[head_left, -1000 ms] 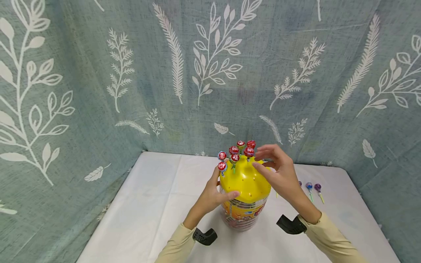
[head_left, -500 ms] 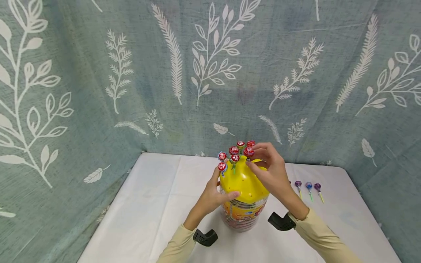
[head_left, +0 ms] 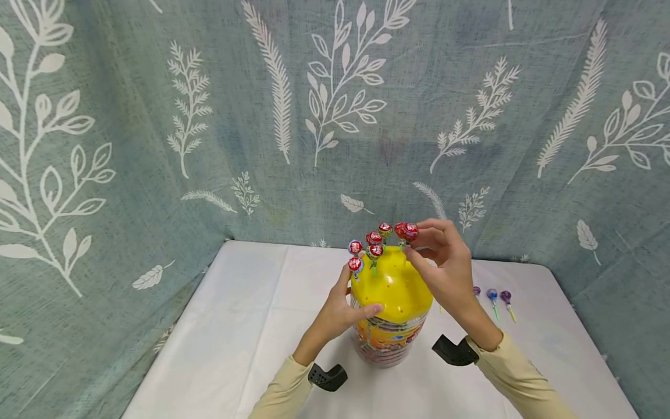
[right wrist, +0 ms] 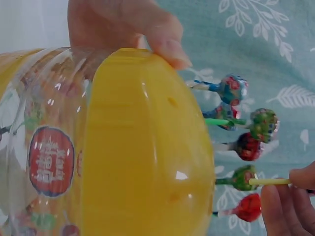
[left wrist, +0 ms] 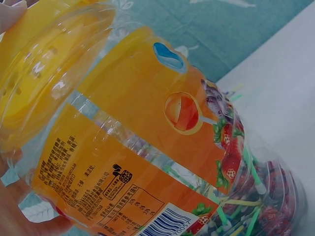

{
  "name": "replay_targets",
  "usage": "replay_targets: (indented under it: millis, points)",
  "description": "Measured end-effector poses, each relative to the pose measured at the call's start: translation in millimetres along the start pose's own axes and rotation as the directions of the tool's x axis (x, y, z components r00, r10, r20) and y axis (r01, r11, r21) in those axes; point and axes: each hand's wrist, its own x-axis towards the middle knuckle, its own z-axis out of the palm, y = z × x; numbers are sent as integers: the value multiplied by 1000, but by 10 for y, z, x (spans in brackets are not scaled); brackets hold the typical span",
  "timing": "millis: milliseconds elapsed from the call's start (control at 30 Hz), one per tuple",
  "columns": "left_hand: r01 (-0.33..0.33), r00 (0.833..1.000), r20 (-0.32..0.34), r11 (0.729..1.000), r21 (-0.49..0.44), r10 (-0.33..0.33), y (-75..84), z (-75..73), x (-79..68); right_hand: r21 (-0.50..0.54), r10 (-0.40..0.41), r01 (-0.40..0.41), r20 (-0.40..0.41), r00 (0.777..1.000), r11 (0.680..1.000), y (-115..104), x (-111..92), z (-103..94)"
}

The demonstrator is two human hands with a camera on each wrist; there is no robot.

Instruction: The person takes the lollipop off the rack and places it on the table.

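Note:
A clear jar with a yellow lid (head_left: 392, 297) stands upright on the table. My left hand (head_left: 340, 308) grips the lid's left side, its thumb over the front edge. My right hand (head_left: 445, 262) pinches a red-wrapped lollipop (head_left: 412, 232) above the lid's back right. In the right wrist view the yellow stick (right wrist: 270, 181) of that lollipop ends in the air, apart from the lid; its head is mostly hidden by the fingers. Several wrapped lollipops (head_left: 375, 251) stand stick-down in holes along the lid's left and back. Through the jar's wall, more lollipops (left wrist: 275, 216) show inside.
Loose purple (head_left: 505, 297) and blue (head_left: 492, 294) lollipops lie on the white table (head_left: 220, 343) to the right of the jar, partly behind my right forearm. A grey-green leaf-patterned curtain (head_left: 293, 192) hangs around the back and sides.
My right hand came in to a red lollipop standing in the lid, pinched it, and lifted it up and to the right out of its hole. My left hand stayed on the lid.

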Motion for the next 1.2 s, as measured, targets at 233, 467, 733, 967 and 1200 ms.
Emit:
replay_targets:
  millis: [233, 467, 733, 967, 1200]
  points:
    - [-29, 999, -13, 1000, -11, 29, -8, 11, 3, -30, 24, -24, 9, 1000, 999, -40, -93, -170]
    - [-49, 998, -30, 999, -6, 49, -4, 14, -6, -13, 103, -103, 0, 995, 995, -2, -231, -367]
    - [-44, 999, -28, 999, -1, 44, -8, 12, -23, -49, 219, -219, -3, 976, 975, 101, -452, -560]
    - [-58, 998, -28, 998, 3, 58, -10, 23, -6, -91, 330, -327, 18, 944, 941, 303, -671, -653]
    - [-54, 998, -34, 998, 13, 54, -95, 45, 15, -84, 456, -453, 14, 890, 888, 531, -933, -635]
